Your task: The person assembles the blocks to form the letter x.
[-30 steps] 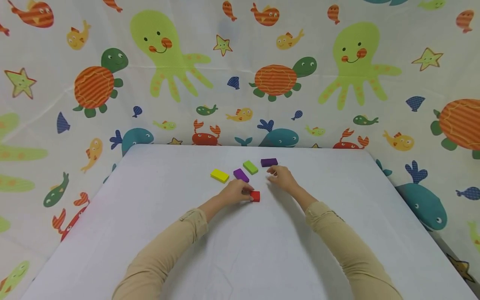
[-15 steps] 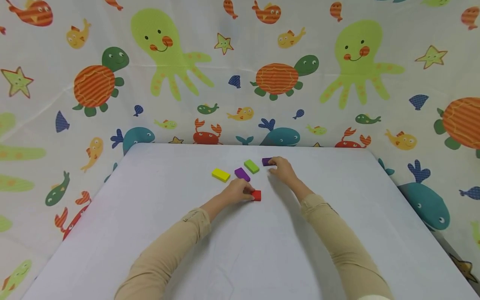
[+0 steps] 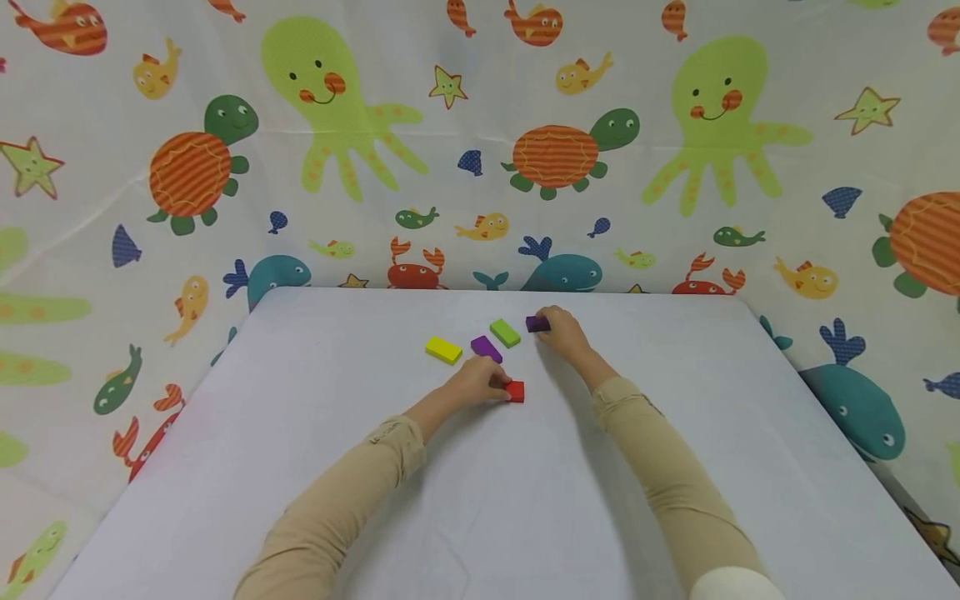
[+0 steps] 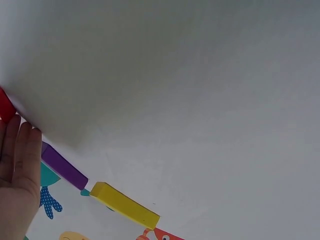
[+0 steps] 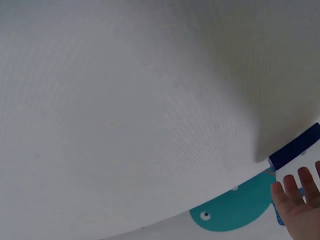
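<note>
My left hand [image 3: 474, 381] pinches the left end of a small red block [image 3: 517, 392] on the white table. In the left wrist view only a corner of that red block [image 4: 6, 107] shows at the fingertips. Farther back and to the right, my right hand [image 3: 564, 335] holds the right end of a dark purple block [image 3: 533, 324], covering part of it. The right wrist view has the fingers [image 5: 306, 187] beside the dark purple block [image 5: 295, 147]; the thumb is hidden there. Just behind the left hand lies a brighter purple block [image 3: 486, 347].
A lime green block [image 3: 506, 333] lies between the two purple ones. To the left is a yellow block [image 3: 444, 350]. The white table [image 3: 360, 358] ends at a cloth backdrop [image 3: 465, 83] printed with sea animals.
My right hand has moved from beside the dark purple block onto its right end, and the fingers have closed in. The left hand keeps its grip on the red block.
</note>
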A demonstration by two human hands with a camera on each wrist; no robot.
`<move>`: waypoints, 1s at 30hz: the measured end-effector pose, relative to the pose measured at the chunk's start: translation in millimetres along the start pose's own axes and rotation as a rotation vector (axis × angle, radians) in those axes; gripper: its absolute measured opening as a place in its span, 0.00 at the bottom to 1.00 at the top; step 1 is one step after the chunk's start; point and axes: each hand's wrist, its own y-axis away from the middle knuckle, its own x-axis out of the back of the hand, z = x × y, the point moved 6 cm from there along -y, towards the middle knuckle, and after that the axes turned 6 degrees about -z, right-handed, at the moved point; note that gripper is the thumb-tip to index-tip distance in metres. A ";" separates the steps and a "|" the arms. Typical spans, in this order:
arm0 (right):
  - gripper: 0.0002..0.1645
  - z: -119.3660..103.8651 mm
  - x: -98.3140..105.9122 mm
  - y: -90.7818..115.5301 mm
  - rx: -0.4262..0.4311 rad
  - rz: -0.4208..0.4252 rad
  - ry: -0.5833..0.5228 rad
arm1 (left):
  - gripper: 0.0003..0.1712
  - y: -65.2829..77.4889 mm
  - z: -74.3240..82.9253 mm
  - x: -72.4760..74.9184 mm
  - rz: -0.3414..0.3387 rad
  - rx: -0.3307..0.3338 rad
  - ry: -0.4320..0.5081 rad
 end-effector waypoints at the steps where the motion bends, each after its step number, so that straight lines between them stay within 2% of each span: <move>1: 0.21 -0.1 0.1 -0.4 0.001 -0.003 0.011 | 0.18 -0.1 -0.4 -0.2 -0.002 0.004 0.002; 9: 0.23 0.6 1.0 -0.4 -0.004 -0.037 0.037 | 0.18 0.8 0.9 -0.4 -0.011 0.004 0.009; 30: 0.27 9.2 -4.7 -2.9 0.016 -0.073 0.084 | 0.18 4.0 8.2 4.0 -0.055 -0.114 -0.106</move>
